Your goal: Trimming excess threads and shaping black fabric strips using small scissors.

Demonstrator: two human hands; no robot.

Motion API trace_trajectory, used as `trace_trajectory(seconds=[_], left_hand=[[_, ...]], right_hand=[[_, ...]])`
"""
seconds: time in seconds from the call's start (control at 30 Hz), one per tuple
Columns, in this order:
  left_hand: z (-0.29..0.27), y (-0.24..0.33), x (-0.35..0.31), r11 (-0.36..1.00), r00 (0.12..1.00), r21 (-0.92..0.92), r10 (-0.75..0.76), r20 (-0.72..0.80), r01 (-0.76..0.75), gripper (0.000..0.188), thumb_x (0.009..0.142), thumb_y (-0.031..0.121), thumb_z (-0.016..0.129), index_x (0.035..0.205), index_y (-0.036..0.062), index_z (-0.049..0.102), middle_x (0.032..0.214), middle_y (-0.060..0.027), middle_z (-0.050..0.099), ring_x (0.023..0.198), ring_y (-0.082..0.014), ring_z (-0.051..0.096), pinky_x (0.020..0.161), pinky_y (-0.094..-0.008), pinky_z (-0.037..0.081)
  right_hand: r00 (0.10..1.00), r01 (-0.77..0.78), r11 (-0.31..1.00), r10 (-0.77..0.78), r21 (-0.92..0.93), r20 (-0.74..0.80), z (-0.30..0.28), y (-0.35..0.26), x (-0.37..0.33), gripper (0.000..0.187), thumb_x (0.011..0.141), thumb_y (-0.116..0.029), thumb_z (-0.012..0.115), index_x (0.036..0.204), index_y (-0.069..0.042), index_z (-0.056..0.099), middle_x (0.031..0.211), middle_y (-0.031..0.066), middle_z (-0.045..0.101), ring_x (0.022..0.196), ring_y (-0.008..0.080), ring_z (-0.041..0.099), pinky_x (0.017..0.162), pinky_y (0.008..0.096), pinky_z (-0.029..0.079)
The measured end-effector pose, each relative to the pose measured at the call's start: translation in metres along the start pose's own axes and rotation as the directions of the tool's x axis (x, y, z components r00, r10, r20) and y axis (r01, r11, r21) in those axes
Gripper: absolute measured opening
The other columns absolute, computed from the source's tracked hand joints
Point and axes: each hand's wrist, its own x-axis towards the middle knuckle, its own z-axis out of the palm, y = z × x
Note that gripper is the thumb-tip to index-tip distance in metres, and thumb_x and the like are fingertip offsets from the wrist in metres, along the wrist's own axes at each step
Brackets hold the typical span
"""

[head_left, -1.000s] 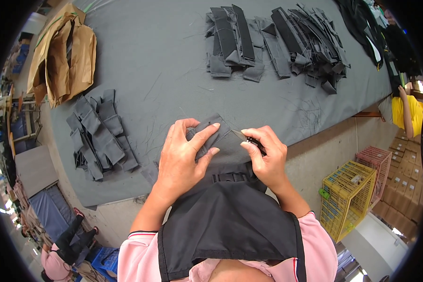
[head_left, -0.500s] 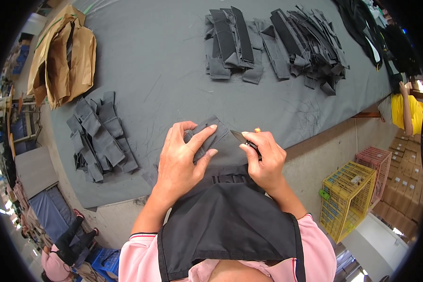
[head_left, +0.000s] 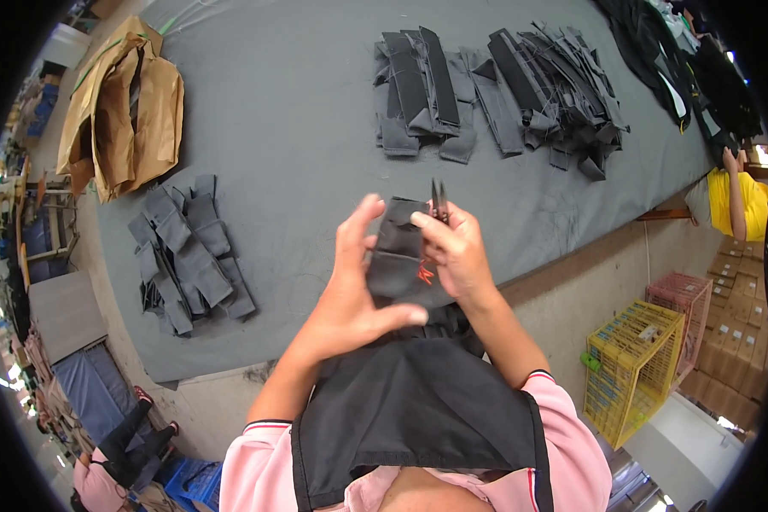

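Observation:
My right hand (head_left: 461,260) is closed on black thread snips (head_left: 439,203), whose two pointed blades stick up past the fingers. Its thumb also pins a dark grey fabric strip (head_left: 395,247) with a seam across it. A red mark or thread (head_left: 425,273) shows by the strip's lower right edge. Spread wide, my left hand (head_left: 341,299) is beside the strip, thumb and fingers apart; whether its fingertips touch the cloth is hard to tell. Over my lap and the table edge hangs a black apron (head_left: 418,401).
Folded dark strips (head_left: 192,256) lie in a pile at left, below a brown paper bag (head_left: 119,119). Two more heaps of strips (head_left: 422,85) lie at the far side. Dark garments (head_left: 648,51) rest far right, near a person in yellow (head_left: 734,200). A yellow crate (head_left: 631,367) stands right.
The strip has passed from my left hand's pinch to my right hand and now stands more upright. My left hand has opened. The snips have turned from pointing left to pointing away.

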Motion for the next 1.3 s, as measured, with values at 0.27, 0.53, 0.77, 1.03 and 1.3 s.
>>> trace_trajectory(seconds=[0.27,0.53,0.77,1.03,1.3], left_hand=[[0.008,-0.019,-0.01,0.378,0.857,-0.783,-0.363,0.366,0.494,0.055,0.092,0.023,0.055,0.137,0.0038,0.028,0.111,-0.0151,0.059,0.086,-0.0228,0.064,0.083,-0.0354,0.051],[0.003,-0.019,-0.006,0.373,0.827,-0.796,-0.497,0.263,0.477,0.04,0.094,0.018,0.052,0.125,0.0014,0.033,0.104,-0.015,0.059,0.077,-0.0186,0.064,0.07,-0.0307,0.055],[0.008,-0.013,-0.006,0.394,0.825,-0.782,-0.503,0.257,0.484,0.047,0.093,0.009,0.049,0.132,-0.0022,0.025,0.104,-0.0128,0.058,0.074,-0.016,0.062,0.069,-0.0276,0.053],[0.005,-0.012,-0.006,0.393,0.828,-0.781,-0.493,0.266,0.485,0.05,0.092,0.007,0.05,0.134,-0.0028,0.024,0.103,-0.0112,0.058,0.073,-0.0151,0.062,0.066,-0.0267,0.052],[0.008,-0.011,-0.008,0.423,0.83,-0.75,-0.473,0.296,0.509,0.062,0.092,0.004,0.049,0.141,-0.0043,0.011,0.112,-0.0132,0.054,0.085,-0.0156,0.06,0.072,-0.0276,0.052]], right_hand=[[0.996,-0.029,0.983,0.043,-0.179,0.073,0.017,-0.002,0.023,0.014,0.086,-0.016,0.062,0.085,-0.006,0.053,0.064,-0.0028,0.049,0.051,0.0025,0.039,0.045,0.019,0.03],[0.716,0.535,0.147,-0.602,-0.832,0.354,-0.002,0.001,-0.023,0.028,0.069,-0.005,0.073,0.094,-0.005,0.06,0.08,0.0058,0.055,0.059,0.0178,0.053,0.052,0.0269,0.043],[0.603,0.596,-0.089,-0.607,-0.798,0.518,-0.003,0.006,-0.011,0.03,0.066,-0.008,0.074,0.093,-0.007,0.061,0.076,0.0038,0.055,0.056,0.0188,0.053,0.048,0.0294,0.037],[0.557,0.611,-0.085,-0.66,-0.787,0.505,-0.004,0.009,-0.018,0.025,0.066,-0.005,0.073,0.089,-0.006,0.062,0.072,0.0038,0.054,0.054,0.0191,0.052,0.049,0.0306,0.041],[0.582,0.624,-0.071,-0.623,-0.778,0.523,0.007,0.011,-0.015,0.028,0.066,-0.004,0.073,0.093,-0.005,0.063,0.075,0.004,0.053,0.055,0.0185,0.053,0.051,0.0301,0.043]])
